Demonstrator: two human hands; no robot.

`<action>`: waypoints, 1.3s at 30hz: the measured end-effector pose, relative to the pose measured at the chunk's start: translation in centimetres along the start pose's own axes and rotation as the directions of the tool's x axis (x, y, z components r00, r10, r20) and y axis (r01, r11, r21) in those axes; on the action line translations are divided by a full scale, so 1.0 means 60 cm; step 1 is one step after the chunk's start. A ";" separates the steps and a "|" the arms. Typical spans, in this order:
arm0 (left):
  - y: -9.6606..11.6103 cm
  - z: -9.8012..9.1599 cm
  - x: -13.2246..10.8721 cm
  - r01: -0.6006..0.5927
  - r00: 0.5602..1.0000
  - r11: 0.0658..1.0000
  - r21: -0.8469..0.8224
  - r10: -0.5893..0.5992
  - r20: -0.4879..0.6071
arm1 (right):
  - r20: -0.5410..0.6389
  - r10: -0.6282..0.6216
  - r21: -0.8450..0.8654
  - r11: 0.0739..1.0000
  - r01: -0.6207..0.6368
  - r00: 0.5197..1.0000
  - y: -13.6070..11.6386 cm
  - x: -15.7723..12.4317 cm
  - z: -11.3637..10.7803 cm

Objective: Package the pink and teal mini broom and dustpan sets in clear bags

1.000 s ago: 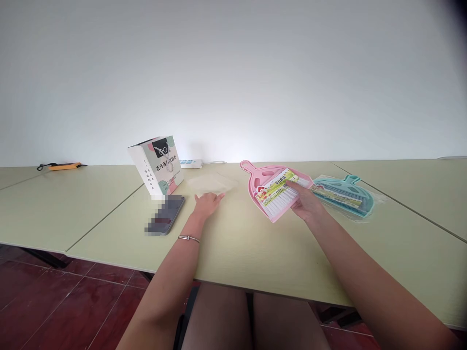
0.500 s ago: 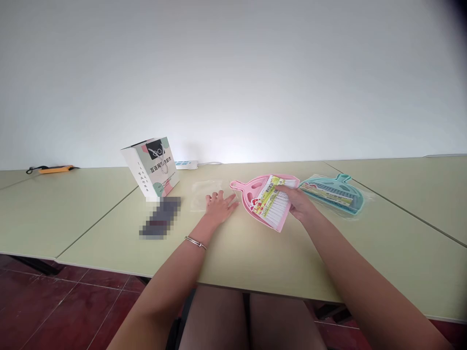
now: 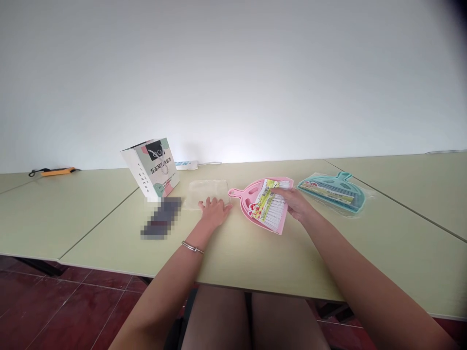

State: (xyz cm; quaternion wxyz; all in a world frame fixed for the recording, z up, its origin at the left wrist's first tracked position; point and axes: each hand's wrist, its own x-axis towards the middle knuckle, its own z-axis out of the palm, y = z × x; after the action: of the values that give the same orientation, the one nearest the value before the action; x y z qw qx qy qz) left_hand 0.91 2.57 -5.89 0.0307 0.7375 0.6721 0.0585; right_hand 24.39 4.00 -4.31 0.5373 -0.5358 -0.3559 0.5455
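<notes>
A pink dustpan [image 3: 248, 190] lies on the table with its handle pointing left. Against it sits a small brush [image 3: 276, 214] with white bristles and a yellow-green paper label. My right hand [image 3: 295, 204] grips the brush and dustpan at their right side, thumb over the label. To the left, my left hand [image 3: 214, 213] rests with fingers spread at the front edge of a clear plastic bag [image 3: 207, 188], which lies flat. A teal dustpan set [image 3: 337, 189] in clear wrapping lies just right of my right hand.
A printed paper bag [image 3: 160, 170] stands at the left, with a blurred dark object [image 3: 161, 218] in front of it. Farther back are a white power strip [image 3: 187, 165] and an orange item [image 3: 58, 171] with a black cord. The wall runs behind the table [image 3: 255, 267].
My left hand has shifted slightly left and down, away from the dustpan's handle. The plastic bag shows more. The pink dustpan and brush, in my right hand, have turned slightly.
</notes>
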 end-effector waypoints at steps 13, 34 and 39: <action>0.022 -0.013 -0.019 -0.362 0.923 0.923 -0.131 0.336 -0.185 | 0.038 0.006 0.204 0.979 -0.014 0.999 0.015 -0.001 0.020; 0.032 -0.038 -0.039 -0.534 0.828 0.813 -0.231 0.447 -0.339 | -0.104 0.060 0.560 0.828 0.009 0.993 0.032 -0.020 0.059; 0.033 -0.039 -0.044 -0.642 0.756 0.723 -0.256 0.539 -0.372 | 0.030 -0.075 0.496 0.867 0.050 0.997 0.028 -0.040 0.063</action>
State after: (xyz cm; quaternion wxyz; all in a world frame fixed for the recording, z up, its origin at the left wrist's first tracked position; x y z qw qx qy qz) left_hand 2.32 -0.30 -3.42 0.0557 0.8793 0.3731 0.2908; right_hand 20.05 2.11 -4.84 0.6652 -0.3550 -0.2344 0.6136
